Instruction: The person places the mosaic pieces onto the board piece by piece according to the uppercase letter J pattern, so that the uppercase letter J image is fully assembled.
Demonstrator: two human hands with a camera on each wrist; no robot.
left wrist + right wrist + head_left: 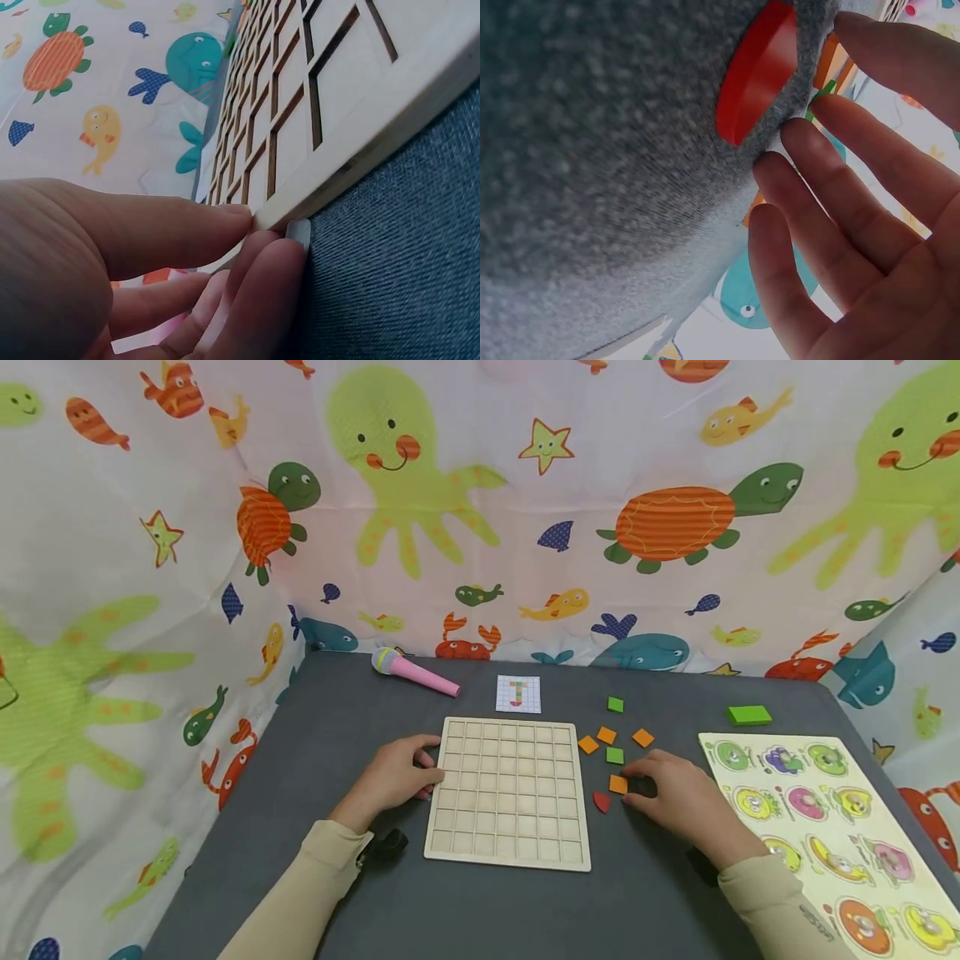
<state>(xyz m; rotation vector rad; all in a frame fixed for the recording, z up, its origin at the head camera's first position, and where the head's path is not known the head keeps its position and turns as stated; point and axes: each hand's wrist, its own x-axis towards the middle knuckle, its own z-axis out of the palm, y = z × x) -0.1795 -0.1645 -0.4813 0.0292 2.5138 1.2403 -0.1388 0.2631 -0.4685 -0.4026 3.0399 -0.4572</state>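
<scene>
A wooden grid board (pixel 507 793) lies on the dark table. My left hand (pixel 397 774) holds its left edge; in the left wrist view the thumb (pixel 180 229) touches the board's rim (pixel 330 180) and the fingers sit just beneath. Right of the board, my right hand (pixel 671 793) rests low beside an orange square tile (pixel 618 784), thumb and fingers spread apart. The right wrist view shows that hand (pixel 870 217) with loosely bent fingers and a red quarter-round piece (pixel 757 75) beside it. I see nothing gripped there. Behind lie more orange tiles (pixel 607 735) and green tiles (pixel 615 755).
A small picture card (pixel 517 694) with a J pattern lies behind the board, near a pink toy microphone (pixel 420 675). On the right are a fruit puzzle board (pixel 750 772) and a green block (pixel 748 715). A patterned sea-animal cloth (pixel 480 527) hangs around the table.
</scene>
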